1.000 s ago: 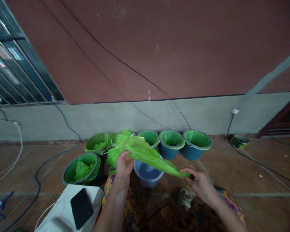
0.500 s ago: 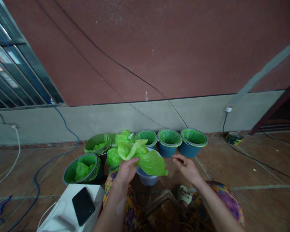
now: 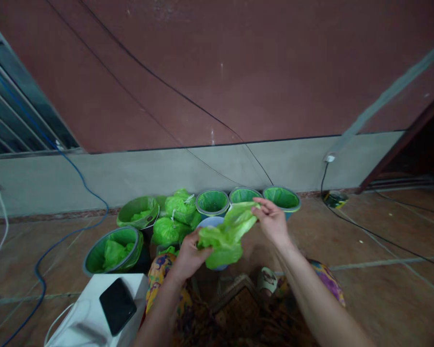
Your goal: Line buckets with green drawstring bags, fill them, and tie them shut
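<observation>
A thin green plastic bag (image 3: 226, 241) is stretched between my two hands. My left hand (image 3: 191, 254) is closed on its bunched left part, while the fingers of my right hand (image 3: 273, 221) pinch its upper right edge. The bag hangs over a pale lavender bucket (image 3: 210, 221), most of which it hides. Just beyond the bag stand a green-lined bucket (image 3: 212, 202), another lined bucket (image 3: 245, 194) and a third one (image 3: 282, 198), in a row along the wall. Left of them lie tied, filled green bags (image 3: 181, 206).
On the left, a grey-rimmed bucket (image 3: 121, 250) and a green bucket (image 3: 138, 212) hold loose green plastic. A black phone (image 3: 117, 306) lies on a white box (image 3: 83, 308) beside my left knee. A blue cable (image 3: 43, 270) crosses the floor; a tin (image 3: 335, 198) sits by the right wall.
My right hand, apart from the bag before, has come inward and up and now holds its right edge. The bag is spread between both hands. The view has shifted slightly right.
</observation>
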Tool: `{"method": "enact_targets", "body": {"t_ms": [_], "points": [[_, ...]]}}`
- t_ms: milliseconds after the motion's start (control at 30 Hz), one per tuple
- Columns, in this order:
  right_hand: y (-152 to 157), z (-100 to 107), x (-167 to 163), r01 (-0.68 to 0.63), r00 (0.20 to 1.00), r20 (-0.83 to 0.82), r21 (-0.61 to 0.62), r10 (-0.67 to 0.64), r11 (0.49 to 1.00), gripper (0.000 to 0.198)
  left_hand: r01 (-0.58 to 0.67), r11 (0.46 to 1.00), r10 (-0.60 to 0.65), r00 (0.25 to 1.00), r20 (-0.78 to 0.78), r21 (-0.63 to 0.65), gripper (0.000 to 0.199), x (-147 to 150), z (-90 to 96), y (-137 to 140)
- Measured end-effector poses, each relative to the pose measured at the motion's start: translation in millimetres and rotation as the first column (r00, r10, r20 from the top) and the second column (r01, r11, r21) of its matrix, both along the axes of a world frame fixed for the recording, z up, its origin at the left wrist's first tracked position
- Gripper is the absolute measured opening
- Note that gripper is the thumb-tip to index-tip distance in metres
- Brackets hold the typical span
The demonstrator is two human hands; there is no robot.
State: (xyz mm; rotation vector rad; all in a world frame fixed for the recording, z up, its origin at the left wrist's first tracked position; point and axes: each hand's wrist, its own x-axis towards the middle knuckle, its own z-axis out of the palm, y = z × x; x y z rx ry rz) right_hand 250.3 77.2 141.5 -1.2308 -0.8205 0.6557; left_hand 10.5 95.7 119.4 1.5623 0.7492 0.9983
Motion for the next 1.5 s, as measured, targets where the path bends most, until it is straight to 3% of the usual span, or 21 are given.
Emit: {"method": "enact_targets", "body": {"t_ms": [100, 200, 300, 433, 533, 600, 667, 733, 800, 900, 1000, 1067, 1133, 1233, 1300, 1400, 1500], "points": [[-11, -4, 43, 0.161, 0.961, 0.219, 0.049, -0.168, 0.986, 0.028, -0.067, 0.968, 0.103, 0.985, -0.139, 0.241, 0.022, -18, 0.5, 9], [-26, -10, 81, 0.192, 0.92, 0.338, 0.048, -0.197, 0.98, 0.019, 0.03, 0.892, 0.138, 0.932, -0.334, 0.452, 0.024, -36, 9.5, 15], [-42, -17, 108, 0.218, 0.847, 0.487, 0.044, -0.212, 0.975, 0.021, 0.154, 0.802, 0.18, 0.858, -0.48, 0.577, 0.024, -54, 22.6, 24], [-55, -23, 121, 0.344, 0.615, 0.759, -0.012, -0.215, 0.939, 0.029, 0.215, 0.72, 0.258, 0.8, -0.542, 0.66, 0.046, -74, 32.5, 39], [-58, -28, 116, 0.417, 0.452, 0.875, -0.036, -0.173, 0.908, 0.033, 0.245, 0.666, 0.307, 0.77, -0.559, 0.704, 0.051, -79, 32.9, 49], [-58, -33, 111, 0.411, 0.426, 0.892, -0.044, -0.149, 0.911, 0.036, 0.203, 0.678, 0.335, 0.77, -0.543, 0.706, 0.05, -80, 32.1, 53], [-58, -39, 108, 0.402, 0.447, 0.882, -0.046, -0.152, 0.914, 0.038, 0.117, 0.741, 0.325, 0.8, -0.505, 0.662, 0.057, -81, 32.1, 54], [-59, -44, 110, 0.405, 0.461, 0.874, -0.05, -0.156, 0.913, 0.039, 0.095, 0.829, 0.22, 0.85, -0.478, 0.551, 0.062, -82, 33.8, 53], [-60, -46, 113, 0.412, 0.455, 0.877, -0.055, -0.153, 0.909, 0.04, 0.192, 0.886, 0.04, 0.876, -0.481, 0.423, 0.054, -82, 38.3, 50], [-59, -47, 116, 0.433, 0.451, 0.882, -0.083, -0.136, 0.898, 0.043, 0.37, 0.872, -0.152, 0.827, -0.542, 0.32, 0.038, -77, 50.2, 44], [-56, -45, 114, 0.44, 0.506, 0.857, -0.164, -0.093, 0.883, 0.06, 0.475, 0.818, -0.181, 0.748, -0.639, 0.325, 0.023, -68, 64.6, 39], [-55, -44, 112, 0.427, 0.563, 0.825, -0.238, -0.051, 0.872, 0.077, 0.524, 0.772, -0.123, 0.68, -0.723, 0.361, 0.013, -62, 72.1, 35], [-56, -43, 111, 0.415, 0.582, 0.813, -0.287, -0.01, 0.863, 0.088, 0.563, 0.714, -0.011, 0.603, -0.798, 0.416, 0.017, -57, 75.9, 33], [-57, -41, 109, 0.432, 0.523, 0.851, -0.309, 0.044, 0.847, 0.091, 0.554, 0.621, 0.248, 0.532, -0.809, 0.555, 0.025, -54, 72.5, 35], [-58, -42, 105, 0.453, 0.48, 0.87, -0.354, 0.111, 0.818, 0.09, 0.496, 0.597, 0.424, 0.472, -0.773, 0.63, 0.024, -53, 65.0, 40], [-57, -41, 95, 0.442, 0.457, 0.872, -0.394, 0.176, 0.806, 0.087, 0.396, 0.678, 0.528, 0.324, -0.785, 0.62, 0.025, -50, 50.0, 52], [-57, -30, 84, 0.404, 0.432, 0.893, -0.318, 0.127, 0.858, 0.086, 0.26, 0.805, 0.475, 0.256, -0.842, 0.533, 0.023, -45, 37.1, 61]]}}
